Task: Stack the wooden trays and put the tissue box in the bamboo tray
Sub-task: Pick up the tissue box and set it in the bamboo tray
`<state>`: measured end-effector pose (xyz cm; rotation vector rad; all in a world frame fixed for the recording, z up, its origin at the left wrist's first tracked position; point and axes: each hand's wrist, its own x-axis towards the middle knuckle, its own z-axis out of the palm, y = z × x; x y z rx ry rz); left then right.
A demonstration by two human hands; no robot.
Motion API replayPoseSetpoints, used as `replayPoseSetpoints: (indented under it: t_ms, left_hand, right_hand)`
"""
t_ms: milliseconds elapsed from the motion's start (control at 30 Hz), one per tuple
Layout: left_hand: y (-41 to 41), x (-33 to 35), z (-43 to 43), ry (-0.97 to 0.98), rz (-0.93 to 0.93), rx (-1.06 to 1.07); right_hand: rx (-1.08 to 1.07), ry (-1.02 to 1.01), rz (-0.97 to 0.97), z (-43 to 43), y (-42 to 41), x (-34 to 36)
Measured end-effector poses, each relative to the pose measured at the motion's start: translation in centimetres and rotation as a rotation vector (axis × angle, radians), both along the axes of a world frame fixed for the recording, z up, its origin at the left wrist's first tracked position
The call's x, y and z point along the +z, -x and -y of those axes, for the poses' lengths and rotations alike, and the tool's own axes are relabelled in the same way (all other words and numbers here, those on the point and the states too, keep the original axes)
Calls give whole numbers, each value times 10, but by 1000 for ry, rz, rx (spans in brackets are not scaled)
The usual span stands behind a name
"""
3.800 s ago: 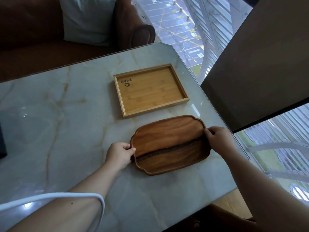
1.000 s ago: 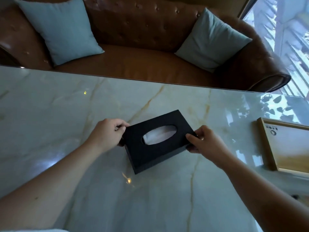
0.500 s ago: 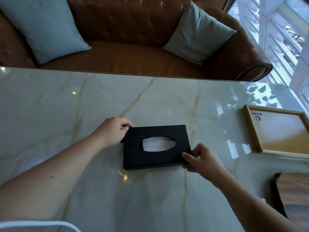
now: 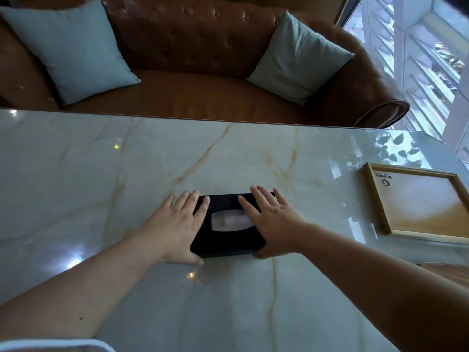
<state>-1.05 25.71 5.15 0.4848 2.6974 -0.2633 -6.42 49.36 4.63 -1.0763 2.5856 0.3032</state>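
Half a second ago both hands pinched the box's ends; now the left hand (image 4: 175, 224) and right hand (image 4: 272, 222) lie flat, fingers spread, on the black tissue box (image 4: 228, 238), which sits on the desk (image 4: 101, 174) with tissue showing through its oval slot. The bamboo tray (image 4: 375, 199) lies empty, well right.

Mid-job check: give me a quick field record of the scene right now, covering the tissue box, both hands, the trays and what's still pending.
tissue box: black, flat on the marble table, centre
left hand: open, fingers spread, against the box's left end
right hand: open, against the box's right end
bamboo tray: nothing in it, at the right, apart from the box
dark wooden tray: only an edge visible, lower right
pending: box into bamboo tray
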Motion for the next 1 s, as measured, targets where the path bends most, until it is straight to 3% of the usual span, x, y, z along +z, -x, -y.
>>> replayPoseSetpoints:
  t_ms: [300,600,1000]
  left_hand:
    - [-12,22,-50,-27,-122,4]
    - [26,52,-192,-43,-176,-105]
    - [112,48,-379,-100,-74,-157]
  right_hand:
    - [87,91,-84,-54,0,14]
    - [-2,51,-130,-197,20,49]
    - [-160,-40,-148,-380,71,64]
